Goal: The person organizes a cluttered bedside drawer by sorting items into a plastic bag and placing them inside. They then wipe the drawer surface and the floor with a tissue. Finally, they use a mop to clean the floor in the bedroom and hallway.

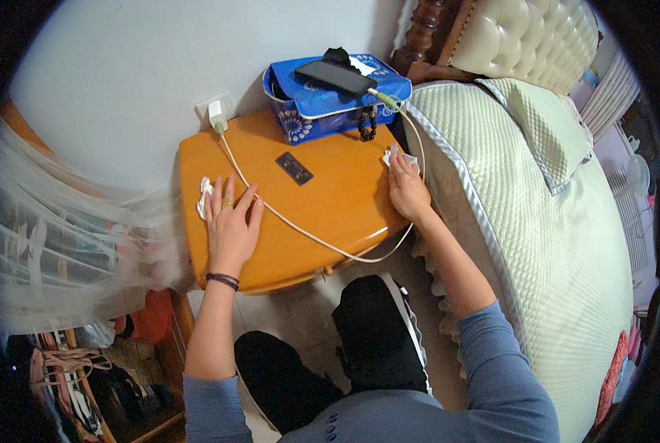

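My left hand [232, 224] lies spread on the left part of the wooden nightstand [330, 194], its fingertips beside a crumpled white tissue [204, 198]. At the right edge, my right hand [406, 185] rests flat with its fingers on another white tissue [410, 159]. A dark rectangular thing [294, 168] lies between the hands. Across the top runs a white charging cable [308, 237], passing by my left fingers and looping over the front edge. Behind stands a blue patterned fabric box [330, 115] with a black smartphone [335, 78] on its lid.
A white charger [217, 114] sits in the wall socket. To the right is a bed with a pale green quilted cover [507, 183]. Sheer white curtain fabric [86, 238] hangs at the left, above a shelf with bags and clothes. A black beaded bracelet [367, 124] hangs on the box.
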Demonstrator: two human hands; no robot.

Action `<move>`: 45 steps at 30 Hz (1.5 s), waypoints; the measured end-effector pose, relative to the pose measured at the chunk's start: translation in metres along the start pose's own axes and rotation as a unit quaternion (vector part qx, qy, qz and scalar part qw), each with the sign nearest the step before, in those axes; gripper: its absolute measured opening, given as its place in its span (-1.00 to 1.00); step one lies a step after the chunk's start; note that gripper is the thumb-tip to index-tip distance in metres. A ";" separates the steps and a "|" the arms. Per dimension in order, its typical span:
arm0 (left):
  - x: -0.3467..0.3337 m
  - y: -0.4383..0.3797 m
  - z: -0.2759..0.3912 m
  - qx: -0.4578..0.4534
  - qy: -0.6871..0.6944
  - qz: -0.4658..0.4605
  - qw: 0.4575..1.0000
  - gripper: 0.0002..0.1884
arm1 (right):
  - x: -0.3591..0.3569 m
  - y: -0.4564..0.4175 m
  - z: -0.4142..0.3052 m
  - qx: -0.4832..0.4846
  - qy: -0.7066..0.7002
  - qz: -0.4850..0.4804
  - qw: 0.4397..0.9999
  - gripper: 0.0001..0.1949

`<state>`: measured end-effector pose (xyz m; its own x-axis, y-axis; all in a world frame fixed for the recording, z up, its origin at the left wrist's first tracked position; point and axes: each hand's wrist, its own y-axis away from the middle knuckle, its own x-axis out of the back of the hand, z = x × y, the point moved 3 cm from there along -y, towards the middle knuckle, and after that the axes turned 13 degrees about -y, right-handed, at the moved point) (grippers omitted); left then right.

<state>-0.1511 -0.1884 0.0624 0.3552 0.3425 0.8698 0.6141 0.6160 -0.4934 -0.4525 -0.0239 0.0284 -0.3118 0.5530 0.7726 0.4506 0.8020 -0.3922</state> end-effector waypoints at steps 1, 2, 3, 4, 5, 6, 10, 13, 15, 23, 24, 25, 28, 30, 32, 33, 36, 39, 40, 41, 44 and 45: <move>0.000 0.003 -0.003 0.000 -0.005 -0.005 1.000 -0.62 | -0.007 0.003 -0.025 0.004 -0.008 0.004 1.000 -0.55; -0.001 0.006 -0.006 -0.003 -0.010 -0.004 1.000 -0.61 | -0.017 0.012 -0.049 -0.020 -0.042 -0.053 0.998 -0.53; -0.001 0.006 -0.005 -0.007 -0.009 0.003 1.000 -0.61 | -0.029 0.028 -0.073 0.061 -0.049 -0.014 0.997 -0.53; -0.004 0.008 -0.008 -0.009 -0.011 0.007 1.000 -0.61 | -0.040 0.041 -0.100 0.095 -0.086 -0.041 0.991 -0.55; -0.005 0.008 -0.007 -0.012 -0.004 0.012 1.000 -0.60 | -0.047 0.054 -0.115 0.129 -0.099 -0.054 0.985 -0.52; -0.007 0.009 -0.008 -0.014 0.000 0.015 1.000 -0.60 | -0.044 0.059 -0.118 0.140 -0.107 -0.083 0.981 -0.52; -0.005 0.008 -0.012 -0.018 -0.008 -0.001 1.000 -0.57 | -0.013 0.053 -0.074 0.001 -0.193 -0.065 0.979 -0.51; -0.008 0.006 -0.007 -0.025 0.011 0.016 1.000 -0.55 | 0.024 0.042 -0.043 -0.009 -0.092 0.006 0.996 -0.58; -0.008 0.010 -0.013 -0.018 -0.012 0.022 1.000 -0.54 | 0.025 0.055 -0.055 -0.079 -0.066 0.043 0.994 -0.51; -0.012 0.012 -0.015 -0.024 0.005 0.054 0.998 -0.54 | -0.131 0.172 -0.209 0.540 0.126 -0.246 0.795 -0.42; -0.013 0.007 -0.007 -0.030 0.005 0.050 0.998 -0.54 | -0.164 0.163 -0.197 0.519 0.118 -0.241 0.812 -0.42; -0.013 0.003 0.000 -0.035 0.005 0.046 0.998 -0.54 | -0.183 0.150 -0.185 0.462 0.114 -0.194 0.858 -0.36; -0.010 0.009 -0.012 -0.035 -0.011 0.063 0.997 -0.55 | -0.200 0.131 -0.178 0.567 0.408 -0.158 0.698 -0.29; -0.009 0.012 -0.017 -0.033 -0.012 0.066 0.997 -0.55 | -0.192 0.140 -0.149 0.533 0.460 -0.173 0.688 -0.28; -0.007 0.010 -0.017 -0.035 -0.017 0.071 0.997 -0.55 | -0.176 0.149 -0.115 0.498 0.519 -0.183 0.670 -0.26; -0.007 0.009 -0.016 -0.032 -0.016 0.069 0.997 -0.54 | -0.173 0.157 -0.099 0.465 0.605 -0.206 0.612 -0.29; -0.010 0.010 -0.017 -0.027 -0.023 0.066 0.997 -0.54 | -0.182 0.162 -0.079 0.490 0.639 -0.195 0.560 -0.35; -0.012 0.010 -0.019 -0.026 -0.023 0.071 0.997 -0.54 | -0.220 0.158 -0.119 0.504 0.511 -0.281 0.637 -0.31; -0.014 0.008 -0.012 -0.033 -0.018 0.069 0.997 -0.54 | -0.258 0.162 -0.119 0.482 0.412 -0.233 0.737 -0.30; -0.014 0.003 -0.006 -0.042 -0.014 0.068 0.997 -0.54 | -0.277 0.160 -0.127 0.490 0.378 -0.195 0.761 -0.30; -0.016 0.004 -0.011 -0.046 -0.021 0.071 0.996 -0.54 | -0.295 0.149 -0.168 0.553 0.327 -0.146 0.752 -0.34; -0.016 0.010 -0.023 -0.038 -0.031 0.068 0.996 -0.54 | -0.287 0.146 -0.188 0.557 0.284 -0.155 0.764 -0.35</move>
<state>-0.1343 -0.2033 0.0434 0.3963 0.4644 0.7920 0.6158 0.5054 -0.6045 -0.1402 -0.1073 -0.1568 0.2977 0.3634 0.8828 -0.6631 0.7439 -0.0827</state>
